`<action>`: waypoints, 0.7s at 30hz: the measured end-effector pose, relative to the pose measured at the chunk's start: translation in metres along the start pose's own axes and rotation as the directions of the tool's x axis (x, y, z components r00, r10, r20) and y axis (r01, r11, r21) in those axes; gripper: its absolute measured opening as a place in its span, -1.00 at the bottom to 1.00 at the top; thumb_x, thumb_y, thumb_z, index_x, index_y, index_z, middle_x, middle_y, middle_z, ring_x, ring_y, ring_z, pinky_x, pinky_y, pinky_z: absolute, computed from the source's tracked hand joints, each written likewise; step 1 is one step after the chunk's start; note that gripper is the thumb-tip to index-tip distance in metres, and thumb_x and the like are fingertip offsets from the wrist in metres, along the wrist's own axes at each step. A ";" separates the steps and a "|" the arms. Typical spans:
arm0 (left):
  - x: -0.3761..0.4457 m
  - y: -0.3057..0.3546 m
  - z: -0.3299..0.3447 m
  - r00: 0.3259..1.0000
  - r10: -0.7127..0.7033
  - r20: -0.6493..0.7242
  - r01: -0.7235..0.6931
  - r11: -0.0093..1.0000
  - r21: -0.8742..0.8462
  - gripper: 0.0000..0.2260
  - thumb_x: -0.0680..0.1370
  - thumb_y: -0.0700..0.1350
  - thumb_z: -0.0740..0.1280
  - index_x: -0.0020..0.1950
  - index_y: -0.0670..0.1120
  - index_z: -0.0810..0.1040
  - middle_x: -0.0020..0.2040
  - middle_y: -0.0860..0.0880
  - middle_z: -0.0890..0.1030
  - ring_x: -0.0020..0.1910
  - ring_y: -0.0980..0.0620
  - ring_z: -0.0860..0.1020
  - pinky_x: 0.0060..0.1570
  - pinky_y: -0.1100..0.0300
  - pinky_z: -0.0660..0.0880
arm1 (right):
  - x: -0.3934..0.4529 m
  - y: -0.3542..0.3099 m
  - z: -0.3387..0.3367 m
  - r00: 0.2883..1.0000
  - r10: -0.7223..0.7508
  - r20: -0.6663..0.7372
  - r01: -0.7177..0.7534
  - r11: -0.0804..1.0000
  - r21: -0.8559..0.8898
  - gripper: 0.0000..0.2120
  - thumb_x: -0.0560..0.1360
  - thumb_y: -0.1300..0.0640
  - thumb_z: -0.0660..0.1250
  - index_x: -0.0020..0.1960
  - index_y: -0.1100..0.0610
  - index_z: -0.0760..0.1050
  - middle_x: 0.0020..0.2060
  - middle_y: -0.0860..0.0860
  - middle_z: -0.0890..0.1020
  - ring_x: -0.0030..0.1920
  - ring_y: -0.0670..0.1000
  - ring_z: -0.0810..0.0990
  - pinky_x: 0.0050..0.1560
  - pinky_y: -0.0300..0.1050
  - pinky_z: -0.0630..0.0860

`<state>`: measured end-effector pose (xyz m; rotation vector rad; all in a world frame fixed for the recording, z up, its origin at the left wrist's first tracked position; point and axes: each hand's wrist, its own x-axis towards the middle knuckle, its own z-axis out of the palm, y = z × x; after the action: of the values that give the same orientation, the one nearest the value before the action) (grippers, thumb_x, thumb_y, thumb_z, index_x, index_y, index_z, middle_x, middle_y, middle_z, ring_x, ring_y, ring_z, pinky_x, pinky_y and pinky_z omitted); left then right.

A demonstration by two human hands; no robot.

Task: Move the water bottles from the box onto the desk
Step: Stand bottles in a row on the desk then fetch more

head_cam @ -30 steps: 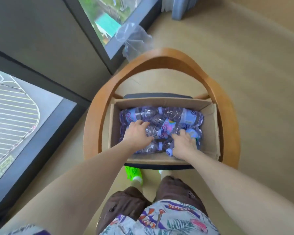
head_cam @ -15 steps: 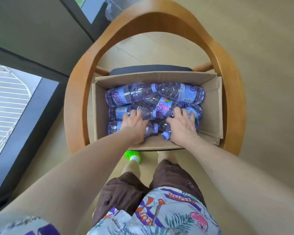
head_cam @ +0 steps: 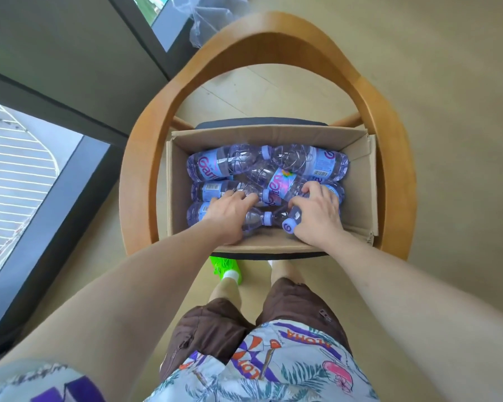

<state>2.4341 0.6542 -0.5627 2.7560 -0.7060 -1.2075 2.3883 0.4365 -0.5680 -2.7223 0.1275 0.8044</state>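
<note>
An open cardboard box point(head_cam: 273, 133) sits on a chair seat and holds several clear water bottles with purple labels and caps, all lying on their sides, such as the back-left bottle point(head_cam: 215, 166). Both my hands are inside the box at its near edge. My left hand point(head_cam: 230, 214) curls over the front-left bottle point(head_cam: 254, 220), whose cap points right. My right hand point(head_cam: 317, 213) wraps a front-right bottle whose purple cap point(head_cam: 289, 226) sticks out toward me. The desk is out of view.
The box rests on a wooden chair with a curved backrest point(head_cam: 375, 111) that rings it. A floor-level window point(head_cam: 26, 175) is on the left. A crumpled clear plastic bag point(head_cam: 212, 21) lies beyond the chair. My legs and a green shoe point(head_cam: 225, 265) stand right before the seat.
My hands have stayed on the same two front bottles while their fingers curled tighter around them. The view has drawn closer over the box.
</note>
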 end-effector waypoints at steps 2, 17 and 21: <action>-0.002 -0.001 0.002 0.999 -0.003 -0.039 0.000 0.998 -0.059 -0.49 0.45 -0.17 0.47 0.33 0.00 0.35 0.23 -0.09 0.48 0.23 -0.16 0.42 0.04 -0.06 0.44 | -0.002 0.001 -0.003 1.000 0.027 -0.001 -0.027 0.997 0.071 -0.57 0.31 0.19 0.47 0.15 -0.07 0.58 0.33 0.03 0.34 0.39 0.13 0.28 0.52 0.18 0.09; -0.020 0.007 -0.056 0.933 -0.327 -0.153 0.136 0.712 -0.689 -0.44 0.24 -0.07 0.55 0.20 -0.08 0.49 -0.04 -0.03 0.62 -0.03 -0.11 0.62 -0.07 -0.02 0.60 | -0.008 -0.014 -0.039 0.961 0.224 -0.165 -0.146 0.910 0.388 -0.31 0.43 -0.31 0.42 0.49 -0.22 0.29 0.22 0.08 0.50 0.31 0.15 0.38 0.29 0.04 0.38; -0.040 -0.001 -0.096 0.913 -0.346 -0.217 0.043 0.609 -0.792 -0.51 0.21 -0.08 0.51 0.10 -0.08 0.53 0.00 -0.04 0.68 0.00 -0.06 0.64 0.02 -0.07 0.62 | -0.010 -0.038 -0.067 0.935 0.270 -0.231 -0.133 0.869 0.476 -0.29 0.41 -0.36 0.41 0.48 -0.18 0.33 0.17 0.11 0.50 0.30 0.17 0.41 0.27 0.04 0.39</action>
<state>2.4785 0.6593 -0.4684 2.1930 0.1756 -0.7230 2.4212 0.4518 -0.4992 -2.3741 0.6008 0.3510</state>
